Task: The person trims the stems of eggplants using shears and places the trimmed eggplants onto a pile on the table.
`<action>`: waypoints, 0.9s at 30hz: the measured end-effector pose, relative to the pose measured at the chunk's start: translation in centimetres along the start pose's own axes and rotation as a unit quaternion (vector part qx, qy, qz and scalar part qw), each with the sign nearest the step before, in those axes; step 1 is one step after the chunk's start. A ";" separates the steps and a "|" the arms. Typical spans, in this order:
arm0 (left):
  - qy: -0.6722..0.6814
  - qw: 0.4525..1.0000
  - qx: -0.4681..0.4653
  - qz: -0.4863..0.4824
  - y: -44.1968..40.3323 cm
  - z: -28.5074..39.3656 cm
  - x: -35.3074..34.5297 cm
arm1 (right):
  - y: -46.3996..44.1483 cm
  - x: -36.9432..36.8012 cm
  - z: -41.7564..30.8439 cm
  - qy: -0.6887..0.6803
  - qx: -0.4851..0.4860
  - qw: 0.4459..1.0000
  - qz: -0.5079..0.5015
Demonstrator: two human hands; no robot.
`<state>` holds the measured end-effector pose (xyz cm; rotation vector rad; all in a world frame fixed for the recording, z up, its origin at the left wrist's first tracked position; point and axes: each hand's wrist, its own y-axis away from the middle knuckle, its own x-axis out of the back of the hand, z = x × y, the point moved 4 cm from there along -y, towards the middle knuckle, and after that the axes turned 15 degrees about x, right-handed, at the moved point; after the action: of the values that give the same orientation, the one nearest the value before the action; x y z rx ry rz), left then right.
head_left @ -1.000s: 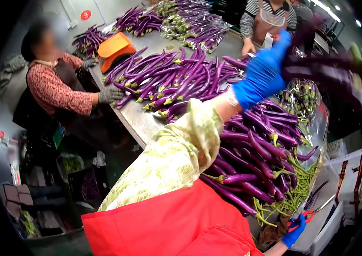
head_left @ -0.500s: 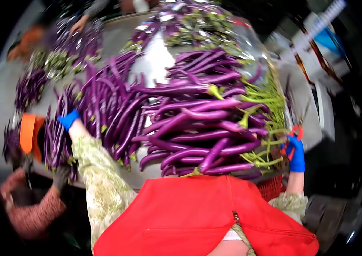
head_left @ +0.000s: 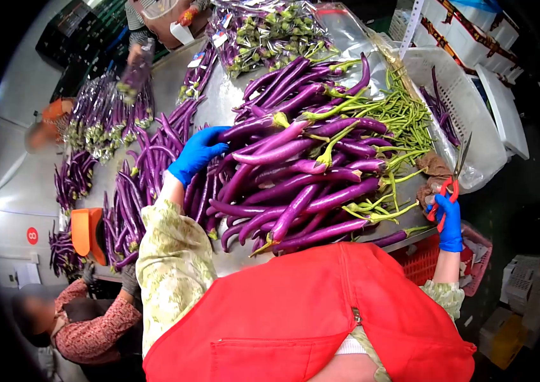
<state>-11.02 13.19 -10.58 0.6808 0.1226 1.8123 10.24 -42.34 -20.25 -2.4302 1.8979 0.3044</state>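
Observation:
My left hand (head_left: 198, 155), in a blue glove, is closed around the blunt end of a long purple eggplant (head_left: 247, 129). That eggplant lies over the top of a heap whose stems point right. Under and left of this hand spreads another group of long eggplants (head_left: 155, 143). My right hand (head_left: 448, 223), also gloved in blue, holds red-handled scissors (head_left: 461, 159) with the blades pointing up and slightly apart. It is at the table's right edge, near a brown crumpled cloth (head_left: 434, 170) and the green stems of the heap.
Cut green stems (head_left: 410, 102) lie along the right edge. Beyond them stands a white crate (head_left: 474, 137) with a few eggplants. A red basket (head_left: 419, 262) is below the edge. Bagged eggplants (head_left: 276, 38) lie at the back. Co-workers stand left and far side; an orange holder (head_left: 88, 234) is at left.
My left hand has moved right from the left-hand eggplants to the heap and now grips an eggplant's end. My right hand still holds the scissors. The head view has shifted.

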 end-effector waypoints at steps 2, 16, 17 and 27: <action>0.010 0.998 -0.008 0.058 0.9 1.7 1.3 | 0.1 0.2 0.9 -0.020 -0.011 1.000 -0.005; -0.032 0.974 0.123 -0.187 4.2 6.7 -8.5 | 0.6 -2.2 0.6 0.013 -0.006 1.000 -0.005; 0.008 0.967 0.159 -0.200 4.3 6.8 -8.9 | 0.6 -2.5 0.3 0.012 -0.008 1.000 -0.003; 0.031 0.971 0.160 -0.177 3.7 6.1 -9.8 | 0.1 -5.7 -1.8 0.059 0.048 0.995 -0.066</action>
<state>-9.18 1.52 -7.80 0.7724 0.5542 1.4810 9.06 -37.20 -17.50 -2.5453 1.7390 0.0647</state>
